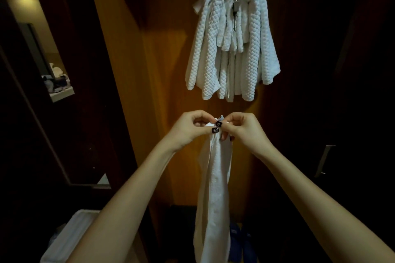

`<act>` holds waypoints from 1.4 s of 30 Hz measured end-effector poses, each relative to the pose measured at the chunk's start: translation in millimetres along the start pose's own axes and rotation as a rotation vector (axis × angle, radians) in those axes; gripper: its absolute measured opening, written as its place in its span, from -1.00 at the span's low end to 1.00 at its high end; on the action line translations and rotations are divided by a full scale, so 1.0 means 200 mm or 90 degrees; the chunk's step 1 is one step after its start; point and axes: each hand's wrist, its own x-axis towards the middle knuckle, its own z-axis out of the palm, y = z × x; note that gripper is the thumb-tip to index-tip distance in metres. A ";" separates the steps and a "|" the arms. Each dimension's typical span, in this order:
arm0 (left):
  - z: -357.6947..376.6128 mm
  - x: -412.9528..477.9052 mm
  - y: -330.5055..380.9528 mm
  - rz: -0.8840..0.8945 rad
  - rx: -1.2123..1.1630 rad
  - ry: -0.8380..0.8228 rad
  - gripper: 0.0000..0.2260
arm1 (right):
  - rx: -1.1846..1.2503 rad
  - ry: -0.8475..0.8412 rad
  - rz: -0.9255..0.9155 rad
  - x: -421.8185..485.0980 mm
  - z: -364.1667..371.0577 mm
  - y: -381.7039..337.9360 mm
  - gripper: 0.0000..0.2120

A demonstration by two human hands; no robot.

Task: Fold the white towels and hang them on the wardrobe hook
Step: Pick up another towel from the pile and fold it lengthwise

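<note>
Dark wood at far left frames what appears to be a mirror (40, 49) showing a lit room; below it, at the lower left corner, stands a white container (70, 230) whose contents cannot be made out. Left hand (188, 128) is raised to mid-frame, its fingers (205, 128) curled and pinching the top edge of a white towel (213, 188). The towel hangs straight down from that pinch, long axis vertical, gathered narrow, its lower end out of view. Right hand (245, 130) pinches the same top edge, fingertips of both hands touching or nearly so. Behind them rises an orange-brown wardrobe panel (166, 60). Directly above the hands, slightly to the right, a bundle of hung towels (233, 38) drapes over the hook (236, 0), which is largely covered; the bundle's lower hems end just above the knuckles. Judgement: the hook lies up and a little right of the pinch, so the right hand is marginally nearer, and the held towel must be lifted vertically past the bundle. Blue slippers (241, 239) lie on the wardrobe floor. A metal handle (324, 160) shows on the dark door at far right.
</note>
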 end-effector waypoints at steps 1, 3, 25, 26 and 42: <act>0.00 0.00 -0.01 -0.006 -0.002 -0.003 -0.80 | 0.004 -0.002 -0.004 0.00 0.00 0.01 -0.86; 0.01 0.01 -0.02 -0.017 0.019 0.005 -0.78 | 0.022 -0.013 -0.008 0.01 -0.01 0.01 -0.84; -0.03 0.17 0.10 0.048 0.276 0.049 -0.75 | -0.312 -0.099 -0.043 0.00 -0.21 0.00 -0.77; -0.04 0.17 0.10 0.053 0.316 0.053 -0.77 | -0.313 -0.116 -0.047 0.00 -0.21 -0.01 -0.74; -0.27 0.09 0.08 0.077 0.277 0.085 -0.84 | -0.209 -0.149 -0.011 -0.01 -0.20 0.03 -0.64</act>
